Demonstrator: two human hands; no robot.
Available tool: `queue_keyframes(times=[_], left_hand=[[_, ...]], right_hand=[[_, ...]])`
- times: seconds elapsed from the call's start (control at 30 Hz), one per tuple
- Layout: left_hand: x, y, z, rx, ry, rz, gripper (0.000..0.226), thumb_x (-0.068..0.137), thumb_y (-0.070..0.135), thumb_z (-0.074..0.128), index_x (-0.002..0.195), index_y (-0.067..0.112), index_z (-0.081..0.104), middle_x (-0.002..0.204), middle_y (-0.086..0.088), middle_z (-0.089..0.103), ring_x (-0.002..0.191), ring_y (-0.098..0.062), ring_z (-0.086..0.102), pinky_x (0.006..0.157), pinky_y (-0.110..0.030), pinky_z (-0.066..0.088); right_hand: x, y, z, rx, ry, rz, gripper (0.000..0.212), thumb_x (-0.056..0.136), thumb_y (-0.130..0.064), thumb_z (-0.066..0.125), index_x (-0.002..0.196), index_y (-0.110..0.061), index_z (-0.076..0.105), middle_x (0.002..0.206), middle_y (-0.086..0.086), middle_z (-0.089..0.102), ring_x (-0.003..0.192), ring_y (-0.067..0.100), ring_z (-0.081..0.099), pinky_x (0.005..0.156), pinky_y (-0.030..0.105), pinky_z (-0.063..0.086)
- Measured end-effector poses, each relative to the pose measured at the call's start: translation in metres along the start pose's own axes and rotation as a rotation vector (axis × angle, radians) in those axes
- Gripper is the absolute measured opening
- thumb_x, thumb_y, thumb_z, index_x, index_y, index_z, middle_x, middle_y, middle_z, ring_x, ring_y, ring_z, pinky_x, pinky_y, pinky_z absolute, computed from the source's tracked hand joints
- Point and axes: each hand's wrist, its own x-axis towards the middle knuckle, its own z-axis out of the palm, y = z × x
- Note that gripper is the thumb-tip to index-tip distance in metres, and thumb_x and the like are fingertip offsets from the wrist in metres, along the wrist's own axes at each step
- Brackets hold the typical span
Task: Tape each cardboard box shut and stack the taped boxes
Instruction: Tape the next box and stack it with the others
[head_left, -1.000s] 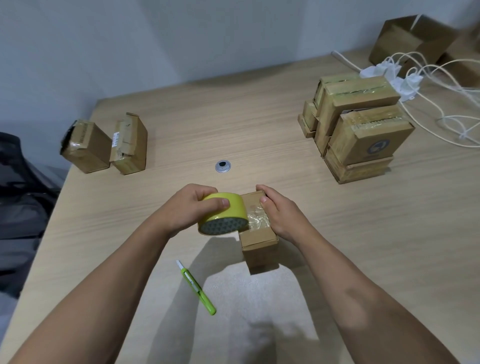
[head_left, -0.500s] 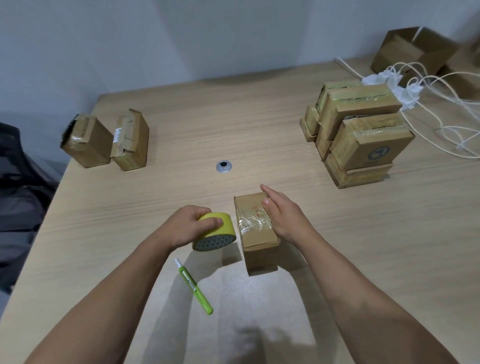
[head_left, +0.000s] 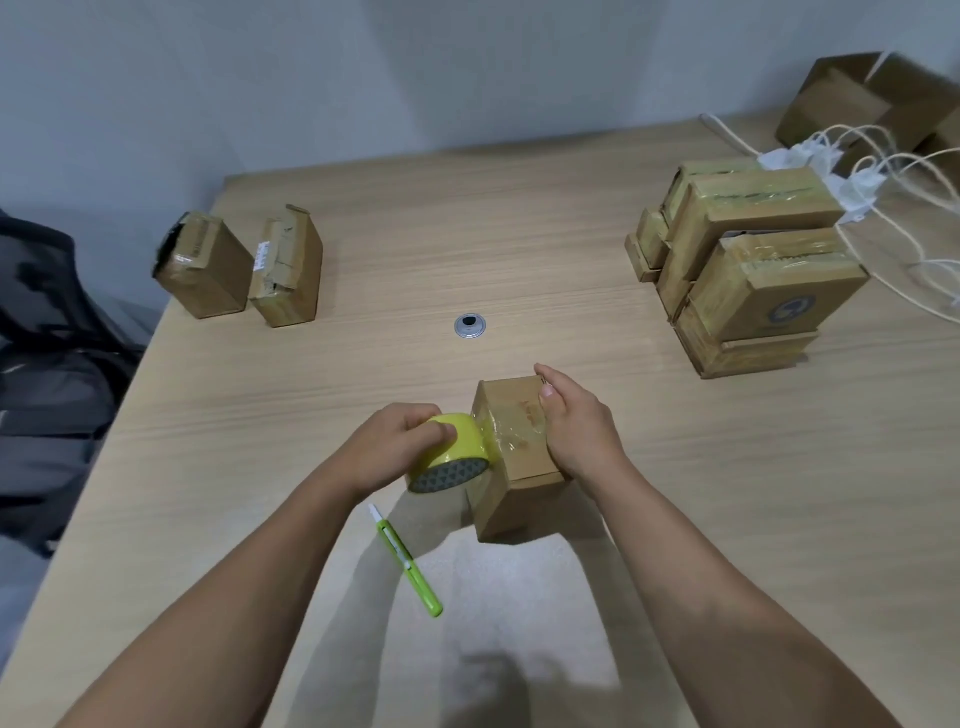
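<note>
Where the light wooden table (head_left: 519, 249) meets the left edge of the view, a dark, blurred shape (head_left: 47, 353) sits beside it, too unclear to name. Near the table's far left corner two small cardboard boxes stand just beside each other. The left box (head_left: 205, 270) has a dark torn end, and the right box (head_left: 288, 270) carries a white label. Closer to the viewer, a bright green pen-shaped cutter (head_left: 408, 564) lies flat on the table, its white tip pointing away. Just beyond it, the person's left hand (head_left: 389, 449) grips a yellow tape roll (head_left: 449, 452), with the fingers curled over the roll's top. The roll touches the left side of the centre box (head_left: 519, 483), a small cardboard box in the middle of the table. Clear, shiny tape runs from the roll across the box's top. The right hand (head_left: 579, 431) holds this box from the right, with the thumb lying on the taped top and the fingers close together along the right edge. Farther back, a small round metal grommet (head_left: 470, 326) is set into the tabletop. To the right, well apart from the hands, is a stack of taped boxes (head_left: 753, 270), several boxes piled closely together. Behind the stack lie white cables and plugs (head_left: 852, 182). An open brown carton (head_left: 857, 104) sits at the far right corner.
</note>
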Motion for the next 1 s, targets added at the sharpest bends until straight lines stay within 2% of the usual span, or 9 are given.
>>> queue_keyframes(times=[0.17,0.27,0.37,0.5,0.6,0.7,0.9,0.93,1.0], left_hand=[[-0.003,0.003,0.0,-0.102,-0.004,0.054,0.022,0.074,0.04,0.061,0.066,0.021,0.055,0.062,0.008,0.048,0.062,-0.01,0.045,0.063,-0.03,0.033],[0.002,0.006,0.011,-0.123,-0.009,0.095,0.033,0.074,0.05,0.064,0.072,0.018,0.058,0.062,0.012,0.051,0.061,-0.006,0.049,0.058,-0.021,0.037],[0.012,0.011,0.023,-0.058,-0.016,0.127,0.044,0.073,0.063,0.06,0.073,0.02,0.057,0.06,0.013,0.051,0.058,-0.005,0.048,0.055,-0.018,0.036],[0.029,0.028,0.039,0.032,-0.038,0.125,0.042,0.076,0.063,0.061,0.072,0.021,0.058,0.059,0.013,0.051,0.057,-0.006,0.048,0.054,-0.02,0.036],[0.042,0.038,0.05,0.076,-0.043,0.107,0.031,0.079,0.056,0.063,0.067,0.028,0.058,0.058,0.013,0.053,0.056,-0.007,0.05,0.055,-0.023,0.038],[0.05,0.044,0.063,0.152,-0.043,0.103,0.032,0.084,0.053,0.067,0.073,0.025,0.06,0.062,0.009,0.055,0.059,-0.008,0.051,0.058,-0.028,0.039],[0.054,0.034,0.091,0.23,-0.053,0.021,0.027,0.095,0.045,0.061,0.077,0.026,0.058,0.073,0.003,0.06,0.073,-0.017,0.057,0.063,-0.031,0.041],[0.052,0.028,0.096,0.221,-0.057,-0.007,0.025,0.094,0.045,0.062,0.078,0.025,0.059,0.073,0.003,0.06,0.074,-0.018,0.058,0.064,-0.032,0.041],[0.049,0.018,0.101,0.2,-0.036,-0.037,0.025,0.092,0.043,0.065,0.08,0.022,0.06,0.071,0.003,0.059,0.072,-0.018,0.057,0.063,-0.031,0.041]], right_hand=[[0.006,0.006,-0.007,0.036,-0.019,0.011,0.038,0.108,-0.025,0.041,0.143,-0.028,0.056,0.148,-0.001,0.054,0.137,0.016,0.046,0.101,0.016,0.03],[0.009,0.015,-0.017,0.023,-0.019,0.026,0.038,0.109,-0.026,0.04,0.143,-0.026,0.056,0.147,0.0,0.055,0.138,0.018,0.046,0.109,0.021,0.032],[0.015,0.025,-0.026,-0.107,0.057,0.017,0.037,0.108,-0.023,0.044,0.142,-0.021,0.057,0.14,0.006,0.059,0.132,0.023,0.051,0.099,0.017,0.032],[0.011,0.032,-0.03,-0.3,0.195,-0.13,0.031,0.103,-0.017,0.052,0.13,-0.016,0.067,0.111,0.011,0.06,0.109,0.03,0.056,0.084,0.027,0.037],[0.005,0.028,-0.032,-0.196,0.161,-0.063,0.031,0.104,-0.032,0.047,0.122,-0.021,0.071,0.104,0.007,0.059,0.102,0.023,0.053,0.081,0.026,0.033],[0.005,0.031,-0.028,-0.12,0.08,0.098,0.041,0.103,-0.046,0.043,0.131,-0.024,0.063,0.115,0.006,0.051,0.107,0.022,0.049,0.089,0.029,0.036],[0.002,0.067,-0.011,0.26,0.045,0.28,0.021,0.104,-0.034,0.049,0.112,-0.024,0.067,0.114,0.002,0.068,0.095,0.012,0.062,0.072,0.022,0.046],[-0.001,0.074,-0.007,0.342,0.026,0.324,0.019,0.103,-0.033,0.052,0.107,-0.025,0.069,0.11,0.001,0.07,0.097,0.014,0.065,0.075,0.023,0.051],[-0.004,0.089,0.004,0.459,-0.002,0.401,0.019,0.097,-0.038,0.059,0.105,-0.029,0.073,0.105,-0.001,0.075,0.101,0.023,0.07,0.089,0.042,0.058]])
